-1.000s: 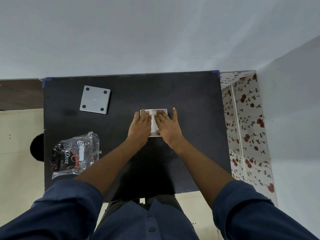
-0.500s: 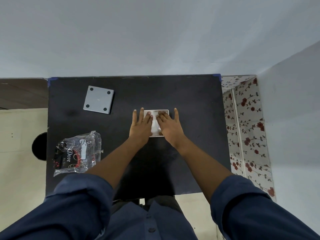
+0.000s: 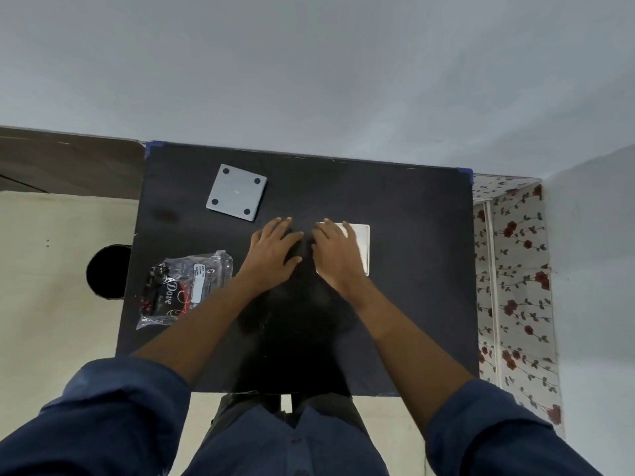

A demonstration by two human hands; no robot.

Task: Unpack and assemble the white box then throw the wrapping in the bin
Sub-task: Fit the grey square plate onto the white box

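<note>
A flat white box (image 3: 361,242) lies on the black table (image 3: 412,286), right of centre. My right hand (image 3: 338,254) rests flat on its left part, fingers spread, covering much of it. Beside it my left hand (image 3: 275,250) lies palm down on the bare table, holding nothing. A grey square plate (image 3: 236,192) with four dark dots sits at the back left. A clear plastic wrapping bag (image 3: 185,286) with dark printed contents lies near the table's left edge. A round black bin (image 3: 106,271) shows on the floor, left of the table.
A pale wall runs behind the table. A panel with a red flower pattern (image 3: 515,286) stands along the table's right side. Cream floor lies to the left and in front.
The white box now lies further right on the table under my right hand. My left hand has come off the box and rests on the table. The camera view has shifted.
</note>
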